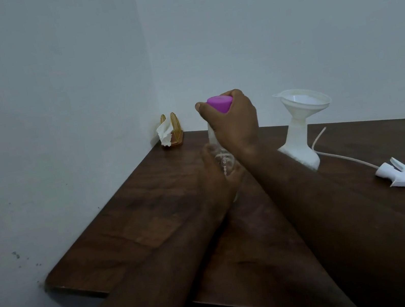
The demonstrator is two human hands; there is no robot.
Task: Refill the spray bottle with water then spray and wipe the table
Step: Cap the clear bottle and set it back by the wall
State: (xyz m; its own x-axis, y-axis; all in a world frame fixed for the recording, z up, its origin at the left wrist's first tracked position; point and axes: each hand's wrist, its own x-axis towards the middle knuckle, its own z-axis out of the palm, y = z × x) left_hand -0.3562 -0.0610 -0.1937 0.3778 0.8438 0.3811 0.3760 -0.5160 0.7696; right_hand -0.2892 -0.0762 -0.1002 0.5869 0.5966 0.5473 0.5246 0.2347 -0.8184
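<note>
A: What are the hands doing?

B: The right hand [233, 121] is curled over a purple cap [218, 103], with the fingers and thumb wrapped round its rim. The left hand [215, 175] sits just below it and grips the lower body of the clear bottle [212, 135] that the cap tops.

A: Is that bottle standing on the table?

B: I can't tell. The left hand covers its base, and the dark wooden table [139, 212] lies beneath both forearms. I also can't make out how much is inside.

A: Where's the spray bottle?

B: The white spray bottle [298, 142] stands on the table just to the right of the right wrist, close to it but not touching. A white funnel [302, 101] sits in its neck, about level with the right hand's knuckles.

A: And its top?

B: The spray head [403, 173] lies on its side well to the right of both hands. Its thin tube [341, 155] trails back toward the spray bottle's base.

A: Anything to wipe with?

B: A white tissue [164, 134] hangs from a small gold napkin holder [174, 128]. It's beyond the hands and to their left, in the table's far corner against the wall [52, 98].
</note>
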